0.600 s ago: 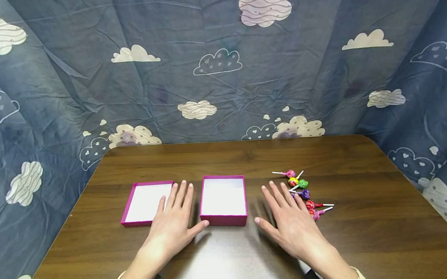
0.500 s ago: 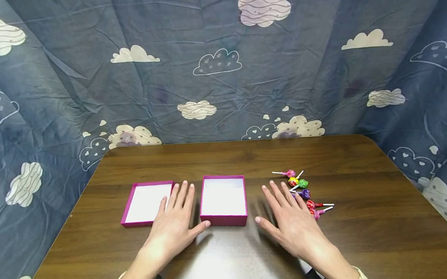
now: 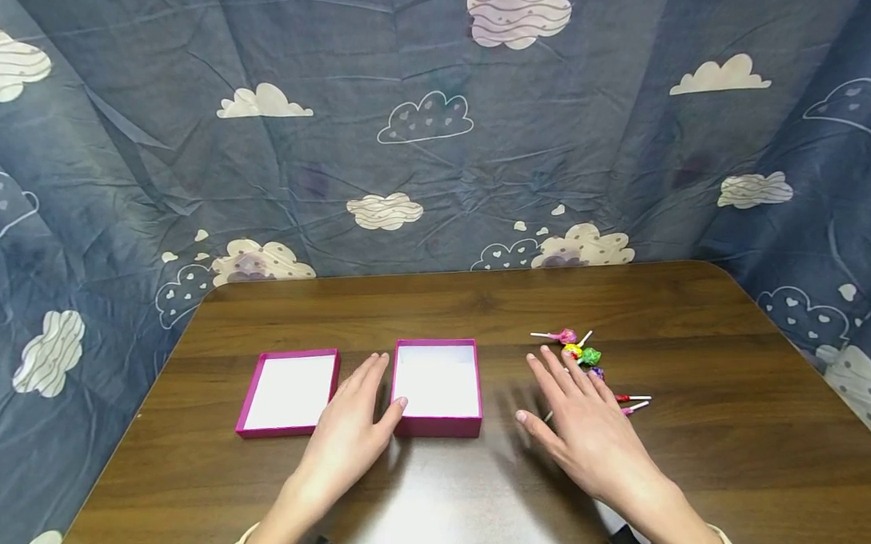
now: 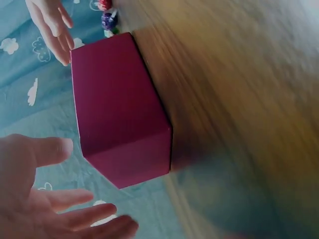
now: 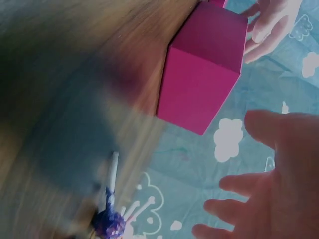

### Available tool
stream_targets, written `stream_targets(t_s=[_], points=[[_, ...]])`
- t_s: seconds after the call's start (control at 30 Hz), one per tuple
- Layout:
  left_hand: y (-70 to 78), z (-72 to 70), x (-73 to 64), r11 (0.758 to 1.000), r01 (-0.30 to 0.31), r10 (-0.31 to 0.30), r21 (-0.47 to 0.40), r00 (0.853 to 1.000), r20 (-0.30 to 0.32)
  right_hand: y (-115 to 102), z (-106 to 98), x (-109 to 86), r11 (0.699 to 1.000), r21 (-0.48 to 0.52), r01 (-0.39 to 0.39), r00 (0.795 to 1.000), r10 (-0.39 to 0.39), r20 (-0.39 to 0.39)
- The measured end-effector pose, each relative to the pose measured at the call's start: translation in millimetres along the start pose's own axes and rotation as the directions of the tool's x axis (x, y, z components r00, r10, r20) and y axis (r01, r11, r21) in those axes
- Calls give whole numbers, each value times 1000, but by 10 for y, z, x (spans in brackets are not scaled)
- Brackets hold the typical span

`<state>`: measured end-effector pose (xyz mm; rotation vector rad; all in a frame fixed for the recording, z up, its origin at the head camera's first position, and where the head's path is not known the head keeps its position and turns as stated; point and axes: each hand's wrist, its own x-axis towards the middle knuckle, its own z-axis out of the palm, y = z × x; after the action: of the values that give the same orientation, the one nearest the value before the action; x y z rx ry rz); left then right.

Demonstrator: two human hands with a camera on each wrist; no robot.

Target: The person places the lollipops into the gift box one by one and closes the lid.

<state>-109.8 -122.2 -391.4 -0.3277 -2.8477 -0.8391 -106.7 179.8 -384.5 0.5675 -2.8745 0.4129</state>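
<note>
A magenta box [image 3: 437,426] with a white inside stands open-topped at the table's middle. Left of it lies its shallow matching lid [image 3: 290,391], white side up. My left hand [image 3: 349,429] hovers between the two, fingers extended, thumb overlapping the box's front left corner in the head view. In the left wrist view a gap shows between that thumb and the box [image 4: 119,99]. Holding nothing, my right hand [image 3: 590,433] is spread above the table, partly covering the lollipops. Among these are a pink lollipop [image 3: 567,336], a green lollipop [image 3: 589,357] and a purple lollipop [image 5: 108,223].
The brown wooden table [image 3: 477,305] runs back to a blue cloth [image 3: 324,164] printed with clouds, which also hangs along both sides. Lollipop sticks point in different directions to the right of the box.
My left hand has turned onto its side and come off the lid, its thumb rising to the box's rim. The right hand has shifted slightly right, hiding more of the lollipops.
</note>
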Motion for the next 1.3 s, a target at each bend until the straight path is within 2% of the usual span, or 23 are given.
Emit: stream_targets(t_s=[0.13,0.27,0.43,0.57,0.73,0.9,1.1,1.3], points=[[-9,12,15,984,62,-56,-166,998,40,73,-32,-4,999,-4,42,997,-43,-65],[-51,16,30,955,95,-71,-281,993,97,174,-71,-4,996,29,83,989,-79,-127],[-103,15,43,939,120,-73,-321,985,154,321,-133,-36,990,94,102,978,-82,-192],[-124,4,52,913,161,-91,-374,976,199,440,-185,-53,982,129,135,962,-99,-253],[-134,2,63,899,185,-103,-396,970,220,566,-231,-79,972,177,158,955,-104,-278],[-138,10,58,896,186,-103,-403,970,220,684,-254,-129,976,184,116,961,-64,-269],[-155,22,64,894,195,-112,-403,969,220,810,-242,-208,980,193,52,976,-9,-218],[-153,25,67,893,191,-109,-407,970,218,917,-230,-293,962,274,-13,994,41,-98]])
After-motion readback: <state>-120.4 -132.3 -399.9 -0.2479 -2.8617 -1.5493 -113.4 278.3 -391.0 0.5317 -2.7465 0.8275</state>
